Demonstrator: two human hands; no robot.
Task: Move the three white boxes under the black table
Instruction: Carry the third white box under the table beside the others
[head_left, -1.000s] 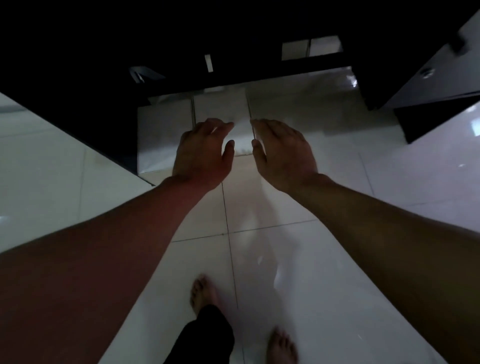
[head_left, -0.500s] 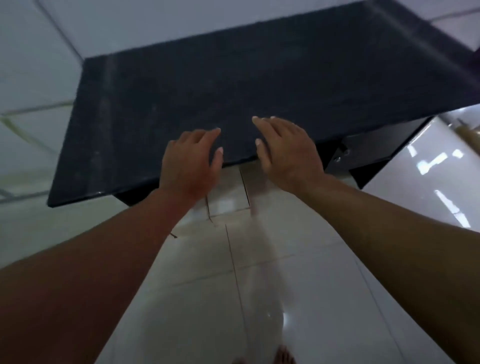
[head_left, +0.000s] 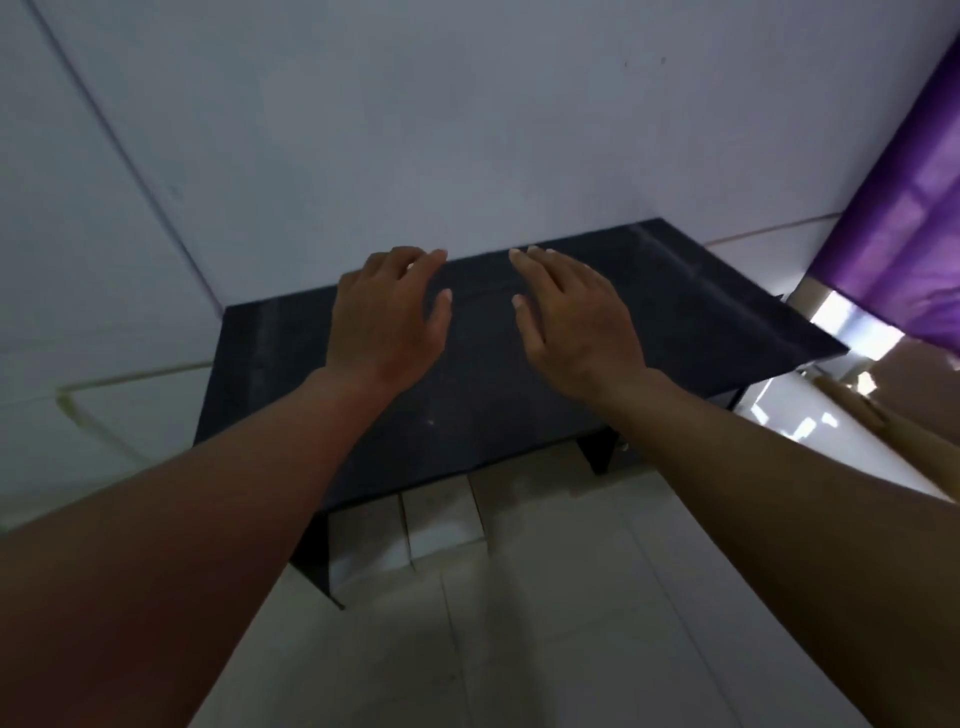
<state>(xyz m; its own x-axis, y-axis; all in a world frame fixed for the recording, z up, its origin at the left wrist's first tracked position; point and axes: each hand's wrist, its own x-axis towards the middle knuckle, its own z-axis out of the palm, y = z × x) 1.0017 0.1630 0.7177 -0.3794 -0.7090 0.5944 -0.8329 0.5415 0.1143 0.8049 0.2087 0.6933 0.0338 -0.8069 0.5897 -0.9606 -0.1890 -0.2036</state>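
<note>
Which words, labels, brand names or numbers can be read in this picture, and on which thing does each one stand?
None: no text can be read in this view.
black table: plain dark top, no lettering.
white boxes: the faces that show under the table's front edge look blank; the image is soft, so small print could not be read.
purple curtain: no print.
left hand and right hand: both hold nothing with writing.
</note>
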